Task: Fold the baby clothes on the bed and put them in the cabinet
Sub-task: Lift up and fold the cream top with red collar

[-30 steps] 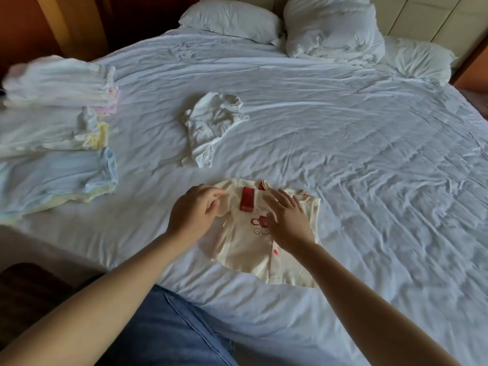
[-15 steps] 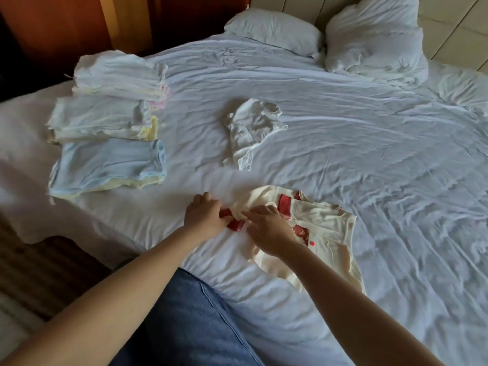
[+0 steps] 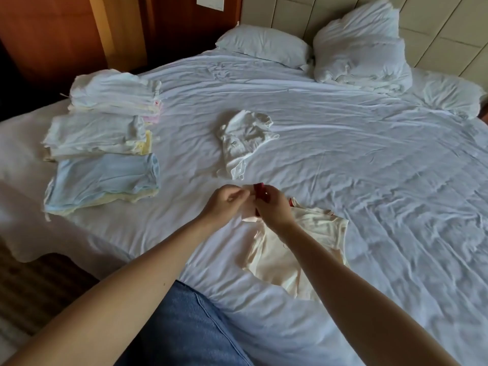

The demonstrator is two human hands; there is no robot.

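Note:
A cream baby shirt (image 3: 306,247) with red trim lies on the white bed (image 3: 369,180) in front of me. My left hand (image 3: 224,204) and my right hand (image 3: 274,207) both pinch its red-edged upper corner and hold it a little above the sheet. A crumpled white baby garment (image 3: 243,141) lies just beyond my hands. Three stacks of folded clothes sit at the left: a white stack (image 3: 113,91) farthest, a white-and-yellow stack (image 3: 97,136) in the middle, a light blue stack (image 3: 103,180) nearest.
Two pillows (image 3: 264,44) and a bunched white duvet (image 3: 361,46) lie at the head of the bed. Dark wooden panelling (image 3: 52,35) stands behind the left edge. The bed's left edge drops to a dark floor (image 3: 39,286). My jeans-clad leg (image 3: 190,328) is below.
The view has swung left and up. Both hands moved from pressing the cream shirt flat to lifting its red-trimmed corner off the sheet.

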